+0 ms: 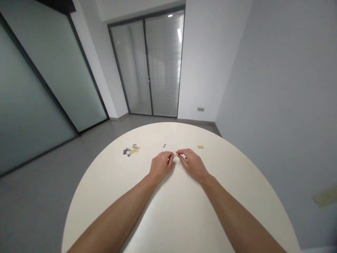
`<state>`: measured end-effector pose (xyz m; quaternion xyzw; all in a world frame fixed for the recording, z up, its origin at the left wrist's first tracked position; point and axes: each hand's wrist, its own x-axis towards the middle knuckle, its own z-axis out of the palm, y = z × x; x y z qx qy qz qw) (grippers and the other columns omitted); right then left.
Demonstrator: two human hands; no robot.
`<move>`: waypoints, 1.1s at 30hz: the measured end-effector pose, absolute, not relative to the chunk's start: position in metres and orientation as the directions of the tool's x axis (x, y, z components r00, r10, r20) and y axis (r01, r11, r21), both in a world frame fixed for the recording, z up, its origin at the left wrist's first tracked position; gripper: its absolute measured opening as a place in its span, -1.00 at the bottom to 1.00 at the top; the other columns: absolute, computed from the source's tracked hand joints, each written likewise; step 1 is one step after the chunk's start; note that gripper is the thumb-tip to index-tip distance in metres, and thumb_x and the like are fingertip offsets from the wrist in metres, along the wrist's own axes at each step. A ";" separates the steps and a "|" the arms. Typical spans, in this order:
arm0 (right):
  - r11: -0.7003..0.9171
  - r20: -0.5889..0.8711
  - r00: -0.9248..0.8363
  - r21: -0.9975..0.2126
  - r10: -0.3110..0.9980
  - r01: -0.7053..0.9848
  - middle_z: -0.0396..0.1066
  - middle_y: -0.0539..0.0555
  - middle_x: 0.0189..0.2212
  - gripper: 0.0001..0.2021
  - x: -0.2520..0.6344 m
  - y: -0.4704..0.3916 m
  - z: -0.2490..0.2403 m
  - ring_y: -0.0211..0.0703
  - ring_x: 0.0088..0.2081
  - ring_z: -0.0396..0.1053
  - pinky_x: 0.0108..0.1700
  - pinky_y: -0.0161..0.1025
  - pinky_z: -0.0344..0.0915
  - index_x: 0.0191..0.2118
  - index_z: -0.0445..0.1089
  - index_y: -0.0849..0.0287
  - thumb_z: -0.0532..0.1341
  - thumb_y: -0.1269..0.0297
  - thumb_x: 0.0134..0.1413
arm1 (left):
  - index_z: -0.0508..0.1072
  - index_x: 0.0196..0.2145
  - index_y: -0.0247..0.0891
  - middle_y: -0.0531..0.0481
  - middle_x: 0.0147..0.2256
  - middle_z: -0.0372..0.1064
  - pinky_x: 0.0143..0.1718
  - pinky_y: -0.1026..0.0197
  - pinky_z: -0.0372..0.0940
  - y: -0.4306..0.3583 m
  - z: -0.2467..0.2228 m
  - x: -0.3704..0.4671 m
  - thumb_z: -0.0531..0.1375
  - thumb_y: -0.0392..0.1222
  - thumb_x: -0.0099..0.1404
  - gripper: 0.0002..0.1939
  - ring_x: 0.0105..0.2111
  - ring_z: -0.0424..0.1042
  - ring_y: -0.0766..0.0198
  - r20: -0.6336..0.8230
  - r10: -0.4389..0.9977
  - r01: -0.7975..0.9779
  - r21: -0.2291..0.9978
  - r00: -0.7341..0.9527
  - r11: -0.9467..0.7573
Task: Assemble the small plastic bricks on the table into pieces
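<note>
Between the two hands, near the middle of the table (pixel 168 218): a small pale piece (pixel 175 155), partly hidden by the fingertips, so its full outline cannot be told.
Left hand (pixel 161 165): thumb and fingers drawn into a narrow pinch, seemingly on the left end of the piece.
Right hand (pixel 194 166): thumb and forefinger narrowed around the right end, the remaining fingers curled loosely.
Pale piece, weight: probably very light, so fingertip force should be plenty.
Pale piece, feel: likely stiff and smooth, perhaps plastic; it could slip or flick away if squeezed off-centre.
Pale piece, breakage: thin parts might snap under bending, so an even, gentle pressure seems wise.
Pale piece, hold: best taken by its opposite ends with the pads, both wrists resting low for steadiness.
Far side, just beyond the left hand: a grey strip (pixel 164 145), lying apart.
Far right: a flat tan block (pixel 200 147), near the right hand but untouched.
Far left: a loose pile of small parts (pixel 133 151), grey, dark and yellow.
</note>
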<state>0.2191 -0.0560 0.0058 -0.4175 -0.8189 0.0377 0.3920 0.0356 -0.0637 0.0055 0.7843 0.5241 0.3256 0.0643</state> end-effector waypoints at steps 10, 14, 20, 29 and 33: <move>0.651 0.613 -0.341 -0.396 0.713 0.648 0.50 0.08 -0.14 -0.83 0.219 -0.056 0.006 -0.07 -0.06 0.43 -0.08 -0.11 0.44 -0.06 0.39 0.07 0.10 0.34 0.32 | 0.50 -0.12 -0.14 0.01 -0.16 0.54 -0.12 0.21 0.30 -0.065 0.008 0.036 0.00 -0.16 0.45 -0.73 -0.16 0.47 0.23 0.429 0.874 0.771 0.469 0.226 -0.430; 0.659 0.633 -0.334 -0.389 0.699 0.643 0.51 0.08 -0.16 -0.83 0.219 -0.055 0.005 -0.06 -0.07 0.43 -0.08 -0.10 0.44 -0.07 0.41 0.07 0.11 0.33 0.31 | 0.51 -0.15 -0.14 0.02 -0.19 0.54 -0.11 0.21 0.30 -0.065 0.008 0.037 -0.04 -0.12 0.48 -0.68 -0.15 0.47 0.23 0.426 0.879 0.774 0.475 0.213 -0.418; 0.679 0.660 -0.334 -0.373 0.673 0.632 0.51 0.07 -0.19 -0.85 0.220 -0.054 0.004 -0.08 -0.10 0.43 -0.11 -0.12 0.44 -0.10 0.42 0.06 0.11 0.32 0.32 | 0.53 -0.15 -0.14 0.04 -0.18 0.56 -0.09 0.21 0.29 -0.065 0.007 0.037 -0.06 -0.06 0.49 -0.63 -0.11 0.47 0.22 0.416 0.886 0.779 0.479 0.206 -0.406; 0.714 0.683 -0.353 -0.358 0.640 0.601 0.51 0.07 -0.22 -0.86 0.221 -0.053 0.004 -0.09 -0.13 0.43 -0.15 -0.14 0.44 -0.12 0.42 0.07 0.12 0.36 0.31 | 0.54 -0.20 -0.14 0.05 -0.21 0.55 -0.10 0.20 0.29 -0.066 0.011 0.038 -0.08 -0.04 0.49 -0.60 -0.16 0.47 0.23 0.387 0.892 0.747 0.517 0.232 -0.419; 0.723 0.690 -0.360 -0.346 0.628 0.598 0.51 0.07 -0.22 -0.87 0.221 -0.054 0.006 -0.07 -0.14 0.42 -0.15 -0.14 0.44 -0.14 0.42 0.08 0.13 0.37 0.30 | 0.53 -0.14 -0.12 0.06 -0.19 0.55 -0.11 0.22 0.29 -0.065 0.010 0.038 -0.04 -0.06 0.48 -0.66 -0.19 0.48 0.25 0.389 0.888 0.729 0.530 0.244 -0.432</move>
